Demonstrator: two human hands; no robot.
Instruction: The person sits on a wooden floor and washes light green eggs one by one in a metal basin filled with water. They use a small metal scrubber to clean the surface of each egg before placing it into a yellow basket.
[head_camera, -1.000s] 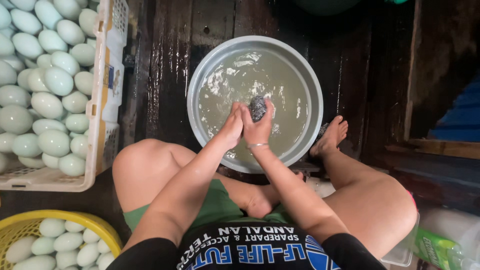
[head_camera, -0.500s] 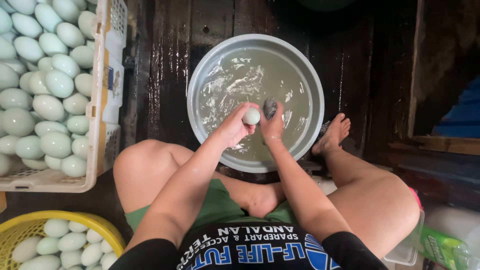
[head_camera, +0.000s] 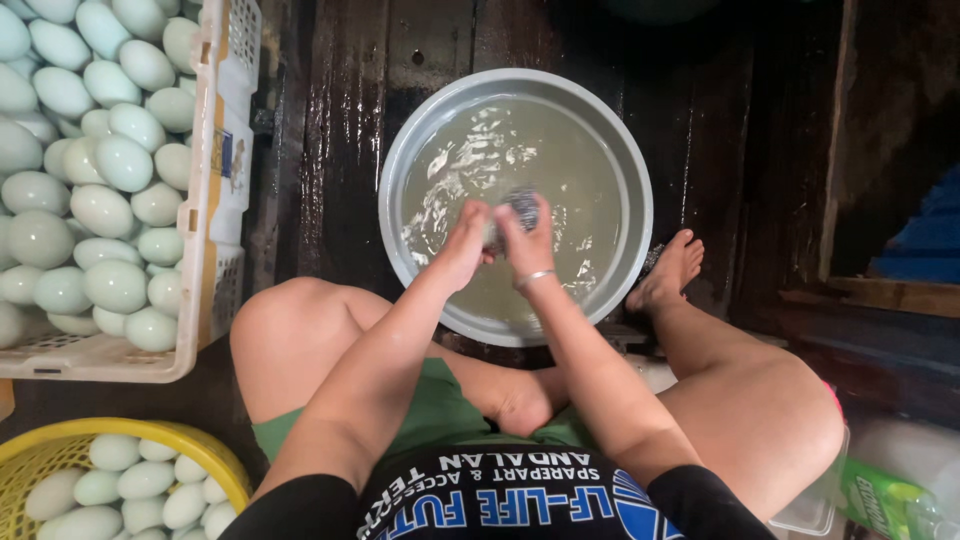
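Note:
Over a round grey basin (head_camera: 418, 135) of cloudy water, both my hands meet. My left hand (head_camera: 462, 243) is closed around a pale egg (head_camera: 491, 232), mostly hidden between the hands. My right hand (head_camera: 527, 240) grips a dark steel scouring pad (head_camera: 519, 203) and presses it against the egg. A thin silver bangle circles my right wrist. The water ripples around my hands.
A white plastic crate (head_camera: 215, 180) full of pale green eggs stands at the left. A yellow basket (head_camera: 70, 440) with more eggs sits at the lower left. The wooden floor is wet and dark. My bare knees and right foot (head_camera: 668, 272) flank the basin. A green bottle (head_camera: 885, 498) lies lower right.
Half a second ago the egg showed clearly in my left hand, apart from the pad. Now the hands have closed together lower over the water, and the pad covers the egg.

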